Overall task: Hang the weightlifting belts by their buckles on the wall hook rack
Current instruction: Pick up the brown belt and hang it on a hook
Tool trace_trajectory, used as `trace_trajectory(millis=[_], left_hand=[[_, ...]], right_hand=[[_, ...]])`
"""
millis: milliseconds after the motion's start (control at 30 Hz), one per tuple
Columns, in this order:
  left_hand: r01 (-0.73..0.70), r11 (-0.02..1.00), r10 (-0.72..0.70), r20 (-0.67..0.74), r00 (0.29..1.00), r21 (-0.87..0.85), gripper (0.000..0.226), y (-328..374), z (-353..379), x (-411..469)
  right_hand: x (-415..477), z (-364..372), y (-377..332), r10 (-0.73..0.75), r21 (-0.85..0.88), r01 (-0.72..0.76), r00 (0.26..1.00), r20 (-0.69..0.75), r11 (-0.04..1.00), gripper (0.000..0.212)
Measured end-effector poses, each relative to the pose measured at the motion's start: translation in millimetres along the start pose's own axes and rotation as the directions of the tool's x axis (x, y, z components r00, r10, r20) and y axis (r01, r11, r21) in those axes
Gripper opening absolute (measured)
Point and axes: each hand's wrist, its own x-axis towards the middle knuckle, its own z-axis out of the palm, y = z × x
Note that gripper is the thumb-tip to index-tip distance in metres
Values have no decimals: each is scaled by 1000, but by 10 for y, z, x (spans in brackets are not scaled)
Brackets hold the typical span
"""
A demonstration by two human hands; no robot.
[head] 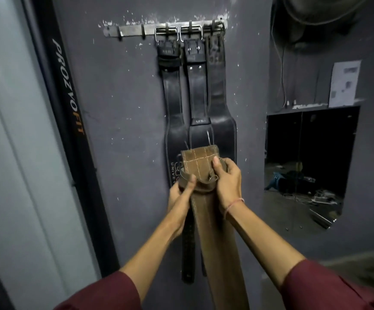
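A metal hook rack [134, 27] is fixed high on the dark wall. Three black weightlifting belts [172, 90] hang from its right-hand hooks by their buckles; the two left hooks are bare. Below them I hold a brown suede belt [200, 163] by its buckle end, well under the rack. My left hand [181, 191] grips its left side, thumb on the strap loop. My right hand [227, 180] grips the right side, thumb pressed on the stitched flap. The belt's long tail [221, 249] hangs down between my forearms. Its buckle is mostly hidden behind the flap.
A black upright post lettered PROZVOFIT [69, 90] stands to the left of the rack. To the right, a wall opening [306, 162] shows a dim room with clutter on its floor. A paper notice [343, 83] is stuck above it.
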Motion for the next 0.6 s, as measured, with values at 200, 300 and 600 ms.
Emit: trace_trajectory(millis=[200, 300, 600], left_hand=[[-179, 983, 183, -116, 976, 45, 61, 190, 323, 227], [-223, 975, 222, -167, 961, 18, 56, 330, 385, 371], [-252, 963, 222, -245, 944, -98, 42, 579, 469, 576]], right_hand=[[284, 1, -283, -56, -24, 55, 997, -47, 998, 38], [368, -18, -472, -77, -32, 78, 997, 30, 996, 38], [134, -149, -117, -55, 66, 40, 966, 252, 997, 24]])
